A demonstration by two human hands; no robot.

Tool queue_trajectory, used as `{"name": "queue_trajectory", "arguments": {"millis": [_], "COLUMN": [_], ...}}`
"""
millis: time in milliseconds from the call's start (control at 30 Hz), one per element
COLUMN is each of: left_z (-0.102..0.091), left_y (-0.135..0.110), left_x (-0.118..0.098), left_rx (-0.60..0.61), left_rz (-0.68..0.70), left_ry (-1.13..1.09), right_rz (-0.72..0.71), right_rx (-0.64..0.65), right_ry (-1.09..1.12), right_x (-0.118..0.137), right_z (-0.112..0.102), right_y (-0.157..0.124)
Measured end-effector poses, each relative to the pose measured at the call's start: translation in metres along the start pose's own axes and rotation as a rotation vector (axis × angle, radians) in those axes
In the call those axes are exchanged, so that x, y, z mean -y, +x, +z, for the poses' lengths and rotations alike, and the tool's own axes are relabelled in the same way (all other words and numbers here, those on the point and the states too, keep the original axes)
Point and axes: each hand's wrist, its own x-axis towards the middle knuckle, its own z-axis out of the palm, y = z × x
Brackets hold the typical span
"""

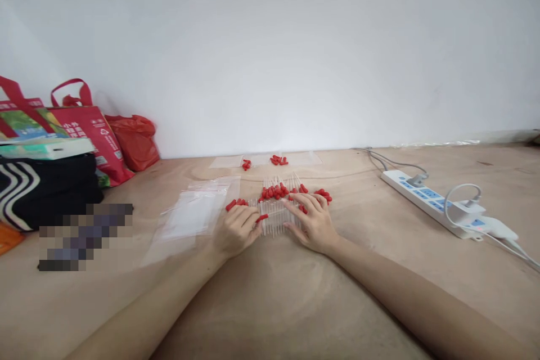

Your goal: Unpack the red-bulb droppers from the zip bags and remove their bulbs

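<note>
My left hand (237, 229) is closed, thumb and finger pinching a red rubber bulb (262, 217). A clear thin tube (277, 214) reaches from that bulb toward my right hand, so the pair looks like a dropper. My right hand (315, 224) has its fingers apart over the right end of a row of clear tubes (272, 228) on the table. Just behind the row lies a group of droppers with red bulbs (276, 190), tips pointing away. Loose red bulbs (324, 196) sit beyond my right hand, and others (236, 203) lie by my left knuckles.
Clear plastic bags (189, 214) lie flat at left. By the wall, more red bulbs (278, 161) rest on another clear bag (225, 162). A white power strip (430, 202) with cables stands at right. Shopping bags (99, 135) and a black striped cloth (50, 185) fill the far left.
</note>
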Motion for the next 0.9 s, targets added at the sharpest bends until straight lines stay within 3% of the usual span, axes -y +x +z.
{"name": "queue_trajectory", "arguments": {"millis": [133, 300, 500, 600, 900], "left_z": [0.003, 0.005, 0.007, 0.01, 0.015], "left_y": [-0.001, -0.003, -0.002, -0.001, -0.004], "left_x": [-0.009, -0.012, -0.016, -0.016, -0.014], "left_rx": [-0.054, -0.116, 0.018, 0.063, 0.016], "left_rz": [0.04, 0.065, -0.084, -0.05, 0.052], "left_ry": [-0.019, -0.046, -0.145, -0.197, -0.258], "right_rz": [-0.098, -0.1, -0.126, -0.141, -0.177], "right_rx": [-0.003, -0.028, -0.022, -0.029, 0.015], "right_ry": [-0.024, 0.002, 0.016, 0.026, 0.072], "right_x": [0.001, 0.0, 0.0, 0.001, 0.008], "right_z": [0.001, 0.006, 0.007, 0.006, 0.002], "right_y": [0.0, 0.0, -0.002, -0.002, 0.003]}}
